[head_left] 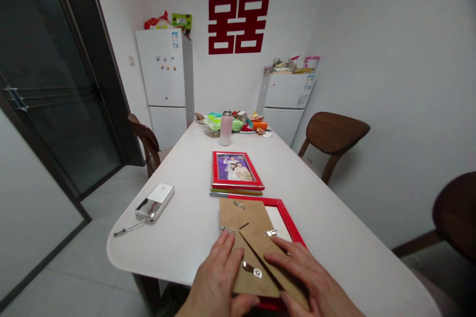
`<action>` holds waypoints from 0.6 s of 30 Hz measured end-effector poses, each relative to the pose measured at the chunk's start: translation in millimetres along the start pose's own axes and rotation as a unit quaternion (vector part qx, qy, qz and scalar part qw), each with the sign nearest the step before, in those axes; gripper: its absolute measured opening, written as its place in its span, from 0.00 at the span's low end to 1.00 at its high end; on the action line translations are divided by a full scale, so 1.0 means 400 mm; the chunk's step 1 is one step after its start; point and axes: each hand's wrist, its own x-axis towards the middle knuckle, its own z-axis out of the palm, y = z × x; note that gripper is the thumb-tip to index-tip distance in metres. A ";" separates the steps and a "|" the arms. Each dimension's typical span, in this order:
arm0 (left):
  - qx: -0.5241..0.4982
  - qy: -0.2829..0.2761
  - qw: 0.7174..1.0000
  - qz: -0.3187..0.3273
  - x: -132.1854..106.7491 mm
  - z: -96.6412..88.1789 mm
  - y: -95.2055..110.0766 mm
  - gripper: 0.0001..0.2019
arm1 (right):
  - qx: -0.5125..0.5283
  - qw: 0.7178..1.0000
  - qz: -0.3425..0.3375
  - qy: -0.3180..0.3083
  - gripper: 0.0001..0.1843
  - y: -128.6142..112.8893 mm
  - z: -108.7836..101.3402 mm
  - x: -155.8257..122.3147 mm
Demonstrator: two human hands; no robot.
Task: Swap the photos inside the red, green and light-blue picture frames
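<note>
Near table edge (148,270), left hand (217,280), right hand (303,277) lie open, flat on backing board (243,215).

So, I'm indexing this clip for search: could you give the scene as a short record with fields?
left hand: flat on brown cardboard backing board
right hand: flat on the same board
board: lies in red rectangular picture frame, face down on white table
ahead: stack of picture frames, red on top
left: white rectangular device with cable
</note>
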 end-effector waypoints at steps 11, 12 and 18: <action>-0.050 -0.105 0.990 -0.079 0.081 0.038 0.062 0.26 | -0.047 0.999 0.018 -0.005 0.25 0.123 0.002 -0.025; -0.050 -0.107 0.990 -0.080 0.082 0.038 0.060 0.26 | -0.057 0.998 0.010 -0.002 0.25 0.128 0.004 -0.025; -0.042 -0.128 0.987 -0.085 0.085 0.030 0.058 0.25 | -0.095 0.995 -0.036 0.016 0.24 0.139 0.008 -0.035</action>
